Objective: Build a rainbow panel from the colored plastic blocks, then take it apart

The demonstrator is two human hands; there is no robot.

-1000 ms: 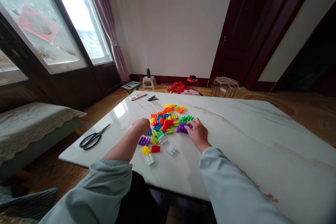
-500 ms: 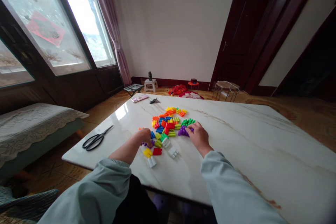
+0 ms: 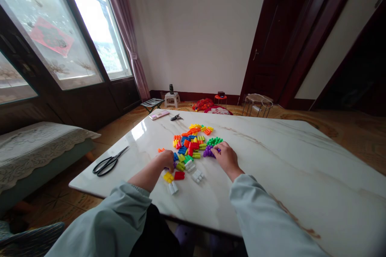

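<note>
A heap of small coloured plastic blocks (image 3: 191, 144) lies on the white marble table (image 3: 271, 168). My left hand (image 3: 165, 159) is curled over the heap's near left edge, covering purple blocks; whether it grips them is hidden. My right hand (image 3: 224, 156) rests at the heap's right side, fingers bent on a purple block cluster (image 3: 208, 151), with green blocks (image 3: 214, 141) just beyond. Near my left hand lie a yellow block (image 3: 167, 176), a red block (image 3: 179, 175) and white blocks (image 3: 198, 175). One orange block (image 3: 161, 149) sits apart to the left.
Black scissors (image 3: 107, 162) lie near the table's left edge. A pink phone (image 3: 159, 115) and a small dark tool (image 3: 176, 117) sit at the far edge. A covered bench (image 3: 36, 144) stands left; stools (image 3: 172, 97) and a wire stand (image 3: 256, 103) line the far wall.
My left hand drew back from the middle of the heap to its near left edge, over the purple blocks. An orange block now lies apart on the left. My right hand stayed.
</note>
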